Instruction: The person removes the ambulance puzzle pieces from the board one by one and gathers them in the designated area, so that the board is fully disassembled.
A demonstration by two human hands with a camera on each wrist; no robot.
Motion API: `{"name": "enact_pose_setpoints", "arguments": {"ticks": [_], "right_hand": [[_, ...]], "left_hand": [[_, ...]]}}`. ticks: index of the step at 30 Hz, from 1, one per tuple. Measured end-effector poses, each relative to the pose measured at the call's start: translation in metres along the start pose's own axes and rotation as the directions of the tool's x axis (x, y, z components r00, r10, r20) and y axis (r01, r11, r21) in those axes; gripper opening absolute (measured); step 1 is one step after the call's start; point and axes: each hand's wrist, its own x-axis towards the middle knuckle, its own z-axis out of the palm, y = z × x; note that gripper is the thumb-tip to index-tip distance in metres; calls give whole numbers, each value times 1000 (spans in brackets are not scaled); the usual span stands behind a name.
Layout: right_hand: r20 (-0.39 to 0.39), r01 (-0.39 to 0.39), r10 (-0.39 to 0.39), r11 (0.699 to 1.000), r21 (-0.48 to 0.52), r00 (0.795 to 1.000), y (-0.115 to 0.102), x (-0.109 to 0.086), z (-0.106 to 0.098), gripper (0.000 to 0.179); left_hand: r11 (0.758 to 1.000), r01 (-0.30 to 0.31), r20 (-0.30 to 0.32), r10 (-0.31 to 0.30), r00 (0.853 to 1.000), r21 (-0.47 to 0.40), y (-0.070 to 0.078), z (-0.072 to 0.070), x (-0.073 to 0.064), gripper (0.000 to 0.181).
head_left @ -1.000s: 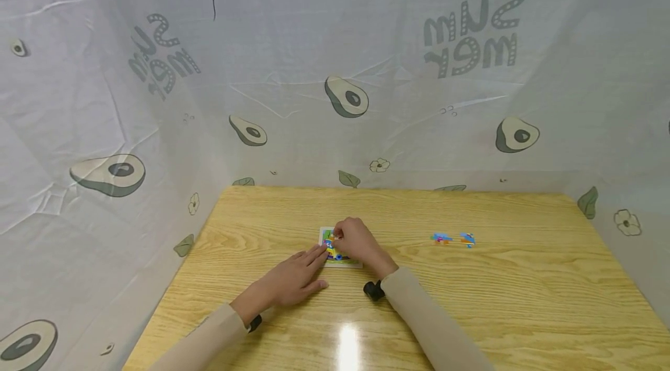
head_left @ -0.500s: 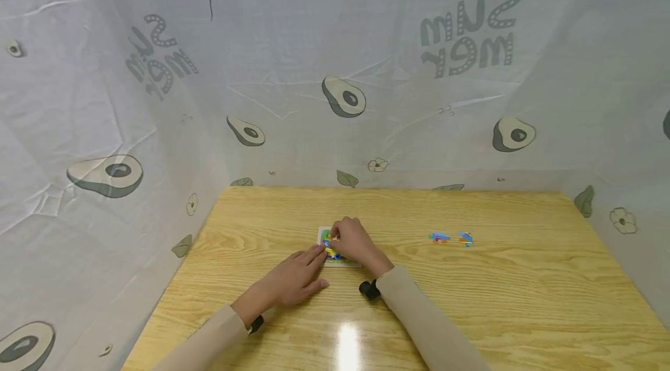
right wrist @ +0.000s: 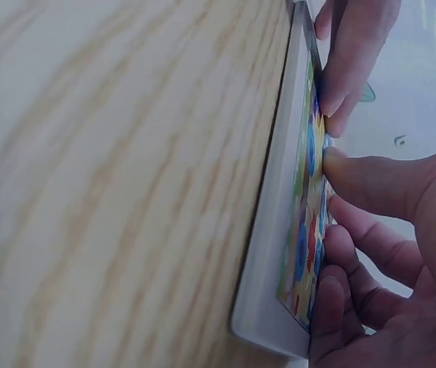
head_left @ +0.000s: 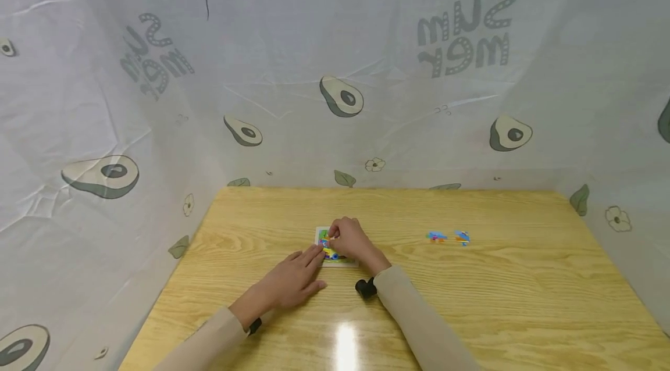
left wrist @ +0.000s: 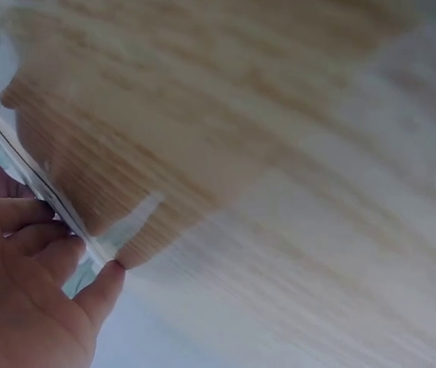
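Note:
A small jigsaw puzzle board (head_left: 340, 264) with a white rim and a bright, colourful picture lies flat on the table. My left hand (head_left: 294, 281) rests at its left side, fingers stretched out and their tips on the board's picture. Over the upper right of the board, my right hand (head_left: 353, 240) pinches a puzzle piece down against the picture with bent thumb and fingers. The right wrist view shows the right thumb (right wrist: 378, 180) touching the picture's surface, curled fingers beside it. That piece is mostly hidden by the hand.
Two loose puzzle pieces, one blue and pink (head_left: 436, 236) and one blue and orange (head_left: 462, 236), lie to the right on the wooden table (head_left: 502, 289). A white printed curtain (head_left: 293, 80) encloses the back and sides. A black wrist camera (head_left: 365, 288) sits under the right sleeve.
The right hand's fingers have shifted only slightly on the board. The left hand stays on the board's left side. The whole view has drifted a little leftward.

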Motion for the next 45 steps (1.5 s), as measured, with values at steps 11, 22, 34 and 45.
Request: {"name": "enact_pose_setpoints", "arguments": {"ticks": [11, 22, 34, 45], "right_hand": [[9, -63, 63, 998, 24, 998, -5, -1, 2, 13], [2, -75, 75, 996, 42, 997, -6, 0, 1, 13], [-94, -38, 42, 998, 45, 995, -4, -1, 4, 8], [-99, -85, 105, 977, 195, 989, -6, -2, 4, 8]], "left_hand": [[1000, -4, -3, 4, 1000, -10, 0, -1, -1, 72], [1000, 7, -6, -7, 1000, 0, -1, 0, 1, 73], [1000, 10, 2, -10, 1000, 0, 1, 0, 4, 73], [1000, 21, 5, -21, 1000, 3, 2, -1, 3, 73]]}}
